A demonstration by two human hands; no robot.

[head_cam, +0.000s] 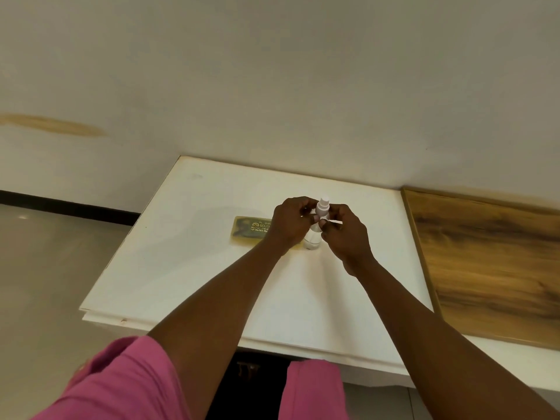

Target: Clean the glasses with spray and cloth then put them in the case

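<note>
A small clear spray bottle (320, 209) with a white nozzle stands upright on the white table (188, 268). My left hand (291, 221) and my right hand (345, 234) close on it from either side, thumbs pressed against its neck. A thin pale strip shows under my right fingers; I cannot tell what it is. The greenish-gold glasses case (247, 230) with printed lettering lies flat just left of my left hand, partly hidden by it. No glasses or cloth are clearly visible.
The table's back edge meets a pale wall. A wood-grain board (491, 262) lies along the table's right side. Grey floor (45, 283) is to the left. Pink clothing (127, 386) fills the bottom of the view.
</note>
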